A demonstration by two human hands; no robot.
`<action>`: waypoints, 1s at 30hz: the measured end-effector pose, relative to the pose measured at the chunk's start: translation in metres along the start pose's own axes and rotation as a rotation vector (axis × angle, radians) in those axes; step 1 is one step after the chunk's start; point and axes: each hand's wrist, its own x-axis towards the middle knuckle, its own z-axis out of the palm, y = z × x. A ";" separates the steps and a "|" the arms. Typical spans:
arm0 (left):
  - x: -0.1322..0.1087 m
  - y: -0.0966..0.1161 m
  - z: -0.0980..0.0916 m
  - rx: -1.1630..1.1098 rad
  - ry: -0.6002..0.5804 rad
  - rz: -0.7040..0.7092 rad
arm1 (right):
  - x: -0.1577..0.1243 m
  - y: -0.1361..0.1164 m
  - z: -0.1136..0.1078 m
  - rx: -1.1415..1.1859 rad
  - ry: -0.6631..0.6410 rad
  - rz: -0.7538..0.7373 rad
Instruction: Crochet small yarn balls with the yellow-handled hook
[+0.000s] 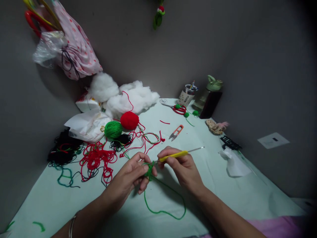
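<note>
My left hand [128, 178] pinched a small green yarn piece [149, 170]; beside it, my right hand [184, 168] gripped a yellow-handled crochet hook [177, 154].

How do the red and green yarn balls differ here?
The red yarn ball lies farther back, by the white stuffing; the green yarn ball sits nearer, beside a white bag. The red one looks slightly larger than the green one. Both are round-wound and rest on the table.
</note>
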 end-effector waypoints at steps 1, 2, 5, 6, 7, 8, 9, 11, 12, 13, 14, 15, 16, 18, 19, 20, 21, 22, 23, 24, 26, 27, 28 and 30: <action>-0.001 0.001 0.001 -0.023 0.000 -0.005 | -0.001 -0.002 0.002 -0.051 -0.025 -0.045; -0.002 0.001 0.002 -0.042 0.004 -0.006 | -0.001 -0.005 0.003 -0.113 -0.049 -0.097; -0.003 0.001 0.002 -0.075 0.014 -0.004 | -0.003 -0.011 0.007 -0.306 -0.120 -0.235; -0.003 0.001 0.001 -0.078 0.009 -0.009 | -0.003 -0.013 0.008 -0.350 -0.148 -0.268; -0.003 0.001 0.001 -0.080 0.006 -0.013 | -0.004 -0.014 0.008 -0.381 -0.173 -0.289; -0.003 0.001 0.000 -0.081 0.008 -0.014 | -0.005 -0.015 0.008 -0.408 -0.195 -0.306; -0.003 0.000 -0.001 -0.081 0.013 -0.014 | -0.006 -0.014 0.009 -0.436 -0.208 -0.327; -0.002 -0.001 -0.001 -0.090 0.037 -0.001 | -0.007 -0.013 0.009 -0.499 -0.224 -0.367; -0.002 -0.001 -0.002 -0.099 0.053 0.007 | -0.007 -0.011 0.009 -0.528 -0.230 -0.388; -0.002 -0.002 -0.002 -0.112 0.068 0.013 | -0.007 -0.010 0.008 -0.552 -0.244 -0.409; -0.002 -0.003 -0.002 -0.127 0.081 0.019 | -0.006 -0.008 0.009 -0.568 -0.265 -0.433; -0.002 -0.004 -0.002 -0.141 0.093 0.025 | -0.006 -0.006 0.009 -0.580 -0.286 -0.454; -0.002 -0.004 -0.002 -0.152 0.101 0.032 | -0.005 -0.005 0.009 -0.591 -0.303 -0.470; -0.001 -0.006 -0.002 -0.165 0.105 0.047 | -0.004 -0.002 0.009 -0.614 -0.298 -0.493; -0.001 -0.007 -0.001 -0.170 0.101 0.053 | -0.004 -0.001 0.009 -0.627 -0.279 -0.495; 0.000 -0.008 -0.001 -0.175 0.093 0.053 | -0.004 0.000 0.009 -0.638 -0.260 -0.496; 0.000 -0.009 0.000 -0.184 0.087 0.049 | -0.004 0.001 0.009 -0.647 -0.250 -0.494; 0.000 -0.010 0.001 -0.193 0.083 0.044 | -0.004 0.002 0.008 -0.655 -0.246 -0.494; 0.000 -0.011 0.002 -0.200 0.082 0.040 | -0.004 0.002 0.008 -0.660 -0.243 -0.496; 0.000 -0.011 0.003 -0.199 0.080 0.035 | -0.004 0.003 0.007 -0.659 -0.240 -0.500; 0.000 -0.010 0.002 -0.164 0.062 0.019 | -0.003 0.003 0.005 -0.637 -0.207 -0.497; -0.001 -0.008 0.001 -0.130 0.038 0.007 | -0.002 0.003 0.004 -0.617 -0.181 -0.483; -0.002 -0.006 0.000 -0.081 0.002 -0.007 | -0.002 0.003 0.003 -0.590 -0.156 -0.461; -0.003 0.002 -0.005 0.068 -0.107 -0.033 | 0.000 -0.001 0.001 -0.518 -0.109 -0.370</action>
